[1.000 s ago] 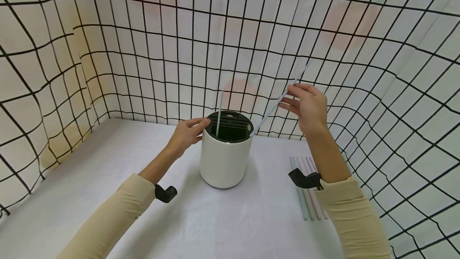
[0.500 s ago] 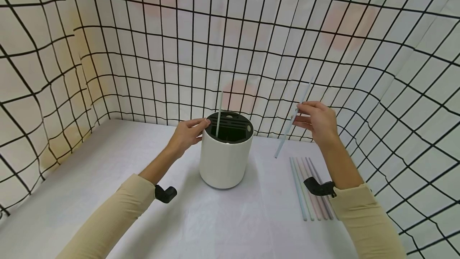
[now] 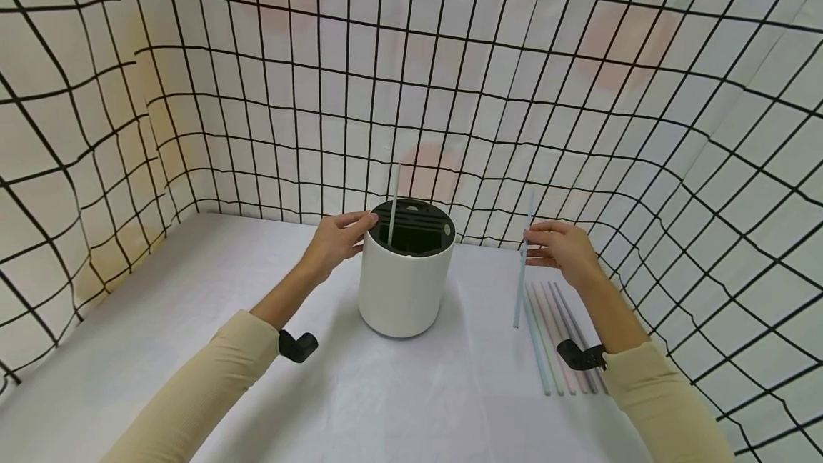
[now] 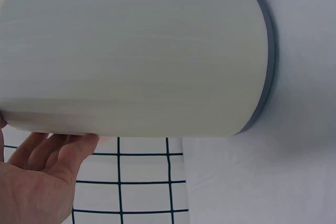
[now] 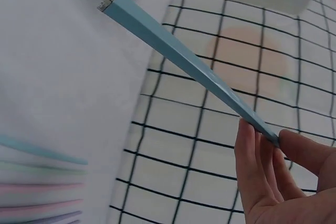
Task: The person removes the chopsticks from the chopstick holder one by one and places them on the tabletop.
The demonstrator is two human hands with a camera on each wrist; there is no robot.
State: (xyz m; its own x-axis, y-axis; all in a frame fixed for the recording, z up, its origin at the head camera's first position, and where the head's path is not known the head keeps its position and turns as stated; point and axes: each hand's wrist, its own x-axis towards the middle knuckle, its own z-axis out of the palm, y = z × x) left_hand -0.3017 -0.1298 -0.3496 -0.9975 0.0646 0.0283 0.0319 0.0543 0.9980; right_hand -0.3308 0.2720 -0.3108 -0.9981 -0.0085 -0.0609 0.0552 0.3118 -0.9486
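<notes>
A white round utensil holder [image 3: 405,299] with a black slotted top stands upright on the table. One pale chopstick [image 3: 394,198] leans in its opening. My left hand [image 3: 334,243] holds the holder's rim at its left side; in the left wrist view its fingers [image 4: 65,156] bend behind the white wall. To the right of the holder, my right hand [image 3: 564,254] pinches a light-blue chopstick [image 3: 521,288] near its upper part, between thumb and fingers. This chopstick hangs steeply, and its square, speckled end [image 5: 108,1] points away from the hand.
Several pastel chopsticks, among them a blue one [image 3: 538,352] and a pink one [image 5: 42,186], lie side by side on the white table [image 3: 386,399] below the right hand. Black wire mesh [image 3: 308,113] encloses the back and both sides.
My right hand has carried the blue chopstick away from the holder's rim, right and down, turning it nearer vertical beside the row. The left hand and the holder stay in place.
</notes>
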